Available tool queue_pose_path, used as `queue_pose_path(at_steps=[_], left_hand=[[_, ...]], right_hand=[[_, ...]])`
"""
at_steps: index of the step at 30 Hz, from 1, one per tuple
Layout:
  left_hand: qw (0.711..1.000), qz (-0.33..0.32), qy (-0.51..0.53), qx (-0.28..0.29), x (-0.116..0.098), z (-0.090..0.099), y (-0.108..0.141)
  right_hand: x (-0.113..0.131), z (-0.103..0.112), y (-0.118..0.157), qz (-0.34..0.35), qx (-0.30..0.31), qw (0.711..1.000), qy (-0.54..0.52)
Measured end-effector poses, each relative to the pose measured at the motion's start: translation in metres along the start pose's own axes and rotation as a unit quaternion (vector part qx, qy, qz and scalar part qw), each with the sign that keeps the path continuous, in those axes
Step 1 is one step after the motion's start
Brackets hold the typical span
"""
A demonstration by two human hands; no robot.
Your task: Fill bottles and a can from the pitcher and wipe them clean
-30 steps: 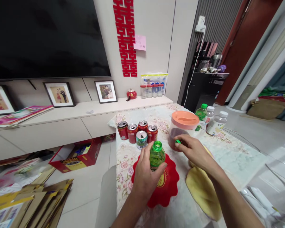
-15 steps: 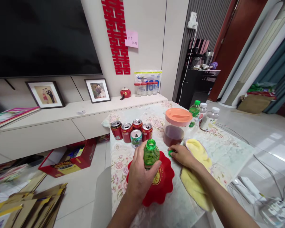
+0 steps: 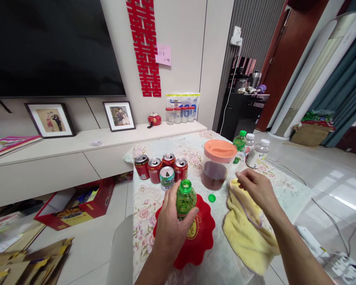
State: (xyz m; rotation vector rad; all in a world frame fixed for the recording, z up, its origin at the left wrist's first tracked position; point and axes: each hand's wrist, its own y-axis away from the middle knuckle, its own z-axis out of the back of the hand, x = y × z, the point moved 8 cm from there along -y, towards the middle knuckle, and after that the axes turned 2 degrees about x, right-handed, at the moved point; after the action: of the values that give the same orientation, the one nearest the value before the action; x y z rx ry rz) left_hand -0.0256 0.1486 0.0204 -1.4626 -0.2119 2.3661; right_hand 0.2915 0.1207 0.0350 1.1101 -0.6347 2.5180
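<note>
My left hand (image 3: 173, 221) is closed around an uncapped green plastic bottle (image 3: 186, 198), which it holds upright over a red scalloped plate (image 3: 206, 231). The bottle's lower part is hidden by my fingers. My right hand (image 3: 256, 188) hangs above a yellow cloth (image 3: 245, 233), its fingers loosely bent with nothing visible in them. Just beyond its fingertips is the handle side of a clear pitcher (image 3: 215, 174), which has an orange lid (image 3: 220, 149) and is partly filled with dark liquid. A green bottle cap (image 3: 211, 198) lies on the table between plate and pitcher.
Several opened red cans (image 3: 154, 170) and a teal can (image 3: 167, 178) stand at the table's left. Behind the pitcher are a capped green bottle (image 3: 239, 140) and two white-capped bottles (image 3: 258, 153). Red-lidded jars (image 3: 177, 115) line the cabinet. A flowered cloth (image 3: 145, 202) covers the table.
My right hand has let go of the green cap, leaving it on the table, and has moved right and up toward the pitcher's handle. My left hand keeps holding the bottle.
</note>
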Motion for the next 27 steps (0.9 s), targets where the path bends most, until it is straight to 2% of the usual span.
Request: queue_pose_path(at_steps=[3,5,11,14,21,27], left_hand=[[1.000,0.010,0.004,0.001,0.003,-0.002,0.002],[1.000,0.018,0.008,-0.001,0.004,-0.002,0.004],[1.000,0.026,0.013,-0.003,0.003,-0.003,0.006],[1.000,0.027,0.013,-0.002,0.004,-0.003,0.006],[0.999,0.027,0.030,0.002,0.006,-0.006,0.006],[0.999,0.028,0.046,0.005,0.005,-0.006,0.007]], right_hand=[[-0.022,0.027,-0.011,-0.027,-0.123,0.990,-0.058],[-0.034,0.027,-0.021,-0.028,-0.152,0.982,-0.109],[-0.045,-0.013,-0.056,-0.020,-0.059,0.958,-0.280],[-0.046,-0.025,-0.070,-0.019,-0.036,0.939,-0.343],[-0.042,-0.036,-0.082,-0.004,-0.043,0.907,-0.418],[-0.011,-0.026,-0.073,0.030,-0.084,0.895,-0.436]])
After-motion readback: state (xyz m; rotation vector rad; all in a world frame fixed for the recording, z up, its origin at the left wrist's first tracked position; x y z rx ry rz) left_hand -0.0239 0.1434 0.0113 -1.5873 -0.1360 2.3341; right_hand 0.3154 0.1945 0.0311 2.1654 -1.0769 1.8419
